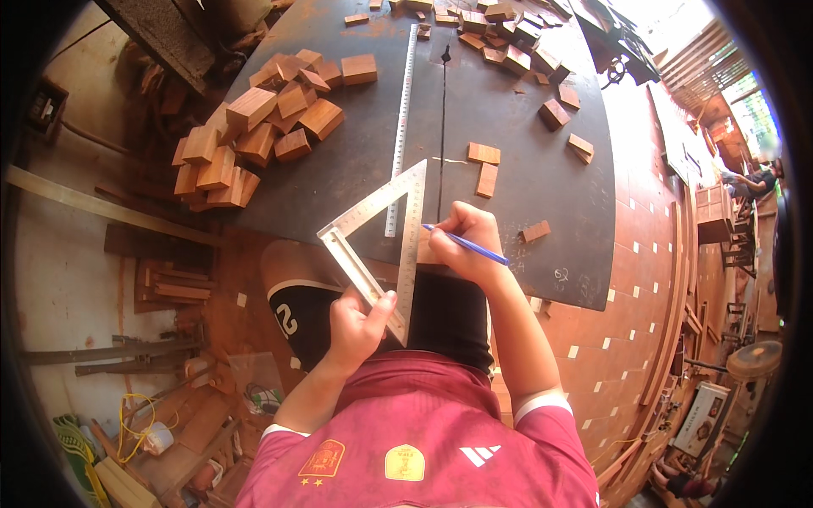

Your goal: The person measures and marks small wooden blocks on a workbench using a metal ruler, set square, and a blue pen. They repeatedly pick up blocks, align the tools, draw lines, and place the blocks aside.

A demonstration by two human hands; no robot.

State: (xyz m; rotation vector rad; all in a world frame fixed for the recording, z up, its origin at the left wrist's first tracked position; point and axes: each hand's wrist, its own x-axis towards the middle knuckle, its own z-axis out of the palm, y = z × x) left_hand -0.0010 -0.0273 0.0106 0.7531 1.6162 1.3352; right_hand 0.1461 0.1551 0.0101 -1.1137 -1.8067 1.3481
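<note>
My left hand [356,328] grips a metal triangular set square [413,229] near its lower corner, with the thumb on its thick edge. The square tilts over the near edge of the dark table. My right hand [467,240] pinches a blue pen [481,248], its tip beside the square's long graduated edge. Under the right fingers a small wooden block [426,247] shows in part; the hand and square hide the rest. Just beyond lie two small wooden blocks [485,179] set end to side. A smaller wooden piece [534,231] sits to the right of my hand.
A long steel ruler [402,127] lies along the dark tabletop [373,110], next to a narrow slot [443,118]. A heap of wooden blocks [254,131] stands at the left edge. More blocks [515,57] are scattered at the far right. Timber and tools surround the table.
</note>
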